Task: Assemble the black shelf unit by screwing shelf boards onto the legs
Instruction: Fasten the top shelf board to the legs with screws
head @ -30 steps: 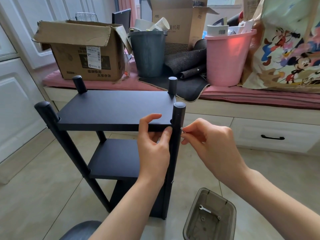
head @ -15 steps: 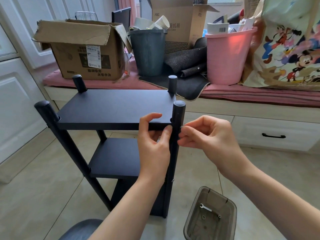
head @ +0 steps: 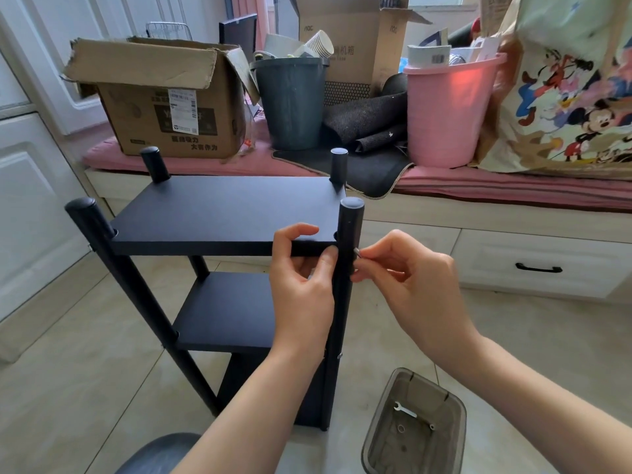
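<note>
Shelf unit: three boards mounted | your left hand (head: pixel 302 295) steadies top board (head: pixel 225 213) | your right hand (head: pixel 407 271) pinches screw (head: pixel 356 252) at front-right leg (head: pixel 345 268) | tightening remains.

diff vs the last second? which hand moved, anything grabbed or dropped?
Only the right hand changed: half a second ago its fingertips were closed in against the front right leg; now they have eased back slightly, and the small silver screw they pinch shows again at the leg's side, as it did a second ago. Nothing let go. The left hand still grips the top shelf board at that corner; the shelf unit has not shifted.
</note>
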The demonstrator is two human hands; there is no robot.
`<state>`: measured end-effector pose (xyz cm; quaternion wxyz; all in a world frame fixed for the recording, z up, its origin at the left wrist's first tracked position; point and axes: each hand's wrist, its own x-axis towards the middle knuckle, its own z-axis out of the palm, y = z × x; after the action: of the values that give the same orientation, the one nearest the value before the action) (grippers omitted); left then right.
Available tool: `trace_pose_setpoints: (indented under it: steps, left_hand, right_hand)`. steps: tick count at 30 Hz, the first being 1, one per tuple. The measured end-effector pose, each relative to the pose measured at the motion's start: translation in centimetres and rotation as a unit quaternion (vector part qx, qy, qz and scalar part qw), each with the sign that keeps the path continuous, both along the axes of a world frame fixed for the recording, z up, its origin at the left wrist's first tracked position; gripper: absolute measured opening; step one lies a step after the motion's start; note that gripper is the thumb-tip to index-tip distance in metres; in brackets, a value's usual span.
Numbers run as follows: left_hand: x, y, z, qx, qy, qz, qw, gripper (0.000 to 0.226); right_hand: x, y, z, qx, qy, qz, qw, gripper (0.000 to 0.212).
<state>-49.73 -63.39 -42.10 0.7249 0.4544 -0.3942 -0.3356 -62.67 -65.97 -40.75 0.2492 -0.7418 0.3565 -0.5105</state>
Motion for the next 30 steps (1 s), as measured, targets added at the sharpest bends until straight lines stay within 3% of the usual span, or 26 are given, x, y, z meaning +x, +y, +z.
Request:
trace_pose_setpoints:
  steps: [4, 7, 9, 11, 17, 22, 26, 30]
  left_hand:
    - [0.0, 0.0, 0.1, 0.001, -0.001, -0.002, 1.000, 0.026]
    - [0.1, 0.0, -0.1, 0.000, -0.004, -0.004, 1.000, 0.025]
    - [0.1, 0.0, -0.1, -0.002, -0.011, -0.004, 1.000, 0.025]
    - [0.2, 0.0, -0.2, -0.001, -0.012, -0.007, 1.000, 0.025]
    - [-0.1, 0.0, -0.2, 0.003, -0.010, -0.004, 1.000, 0.024]
    - [0.1, 0.0, -0.3, 0.002, -0.013, -0.009, 1.000, 0.024]
    - [0.0, -0.1, -0.3, 0.000, -0.017, 0.001, 1.000, 0.025]
    - [0.0, -0.2, -0.4, -0.001, -0.032, 0.012, 0.999, 0.025]
  right_hand:
    - [0.1, -0.1, 0.0, -0.109, 0.082, -0.040, 0.990, 0.005]
    - [0.0, -0.2, 0.3, 0.002, 0.023, -0.012, 1.000, 0.007]
    - [-0.1, -0.3, 0.7, 0.118, -0.076, 0.049, 0.989, 0.008]
    - [-0.2, -0.4, 0.9, 0.164, -0.127, 0.075, 0.975, 0.008]
    - [0.1, -0.2, 1.0, 0.112, -0.066, 0.041, 0.991, 0.012]
    - [-0.1, -0.6, 1.5, 0.154, -0.089, 0.057, 0.982, 0.015]
    - [0.0, -0.7, 1.5, 0.100, -0.023, 0.019, 0.994, 0.018]
    - [0.1, -0.8, 1.4, 0.158, -0.081, 0.047, 0.983, 0.016]
